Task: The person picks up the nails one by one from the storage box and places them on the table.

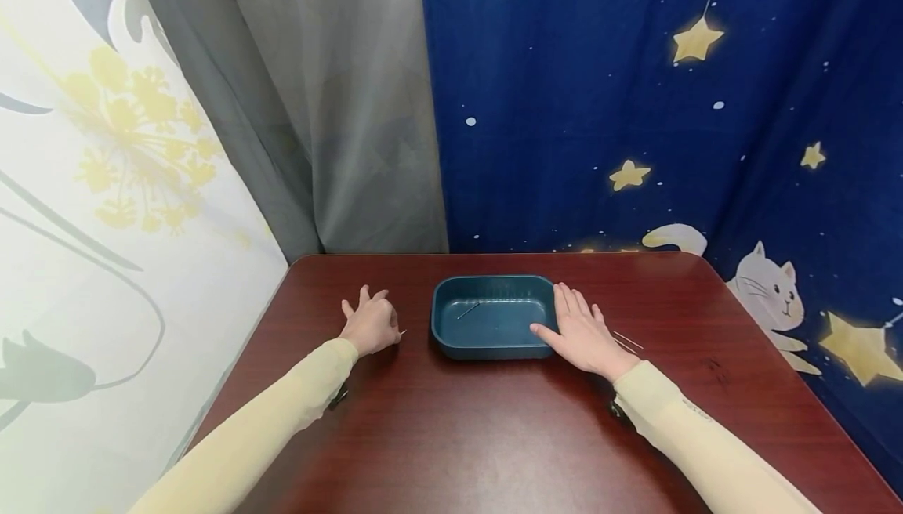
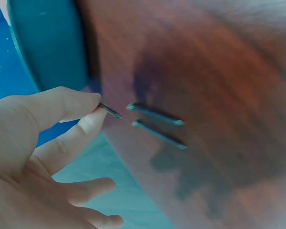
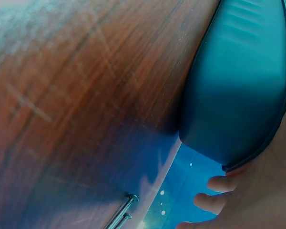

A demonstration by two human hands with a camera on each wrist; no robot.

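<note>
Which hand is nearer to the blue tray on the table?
The right hand. It rests against the right side of the blue tray, with its thumb on the rim. The left hand is apart from it on the left, pinching a thin nail.

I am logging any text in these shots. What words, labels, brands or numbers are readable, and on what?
None can be read.
Right sleeve: a small dark print, too small and blurred to read.
Tray, table, curtains: no writing, only pictures of stars and a cat.
</note>
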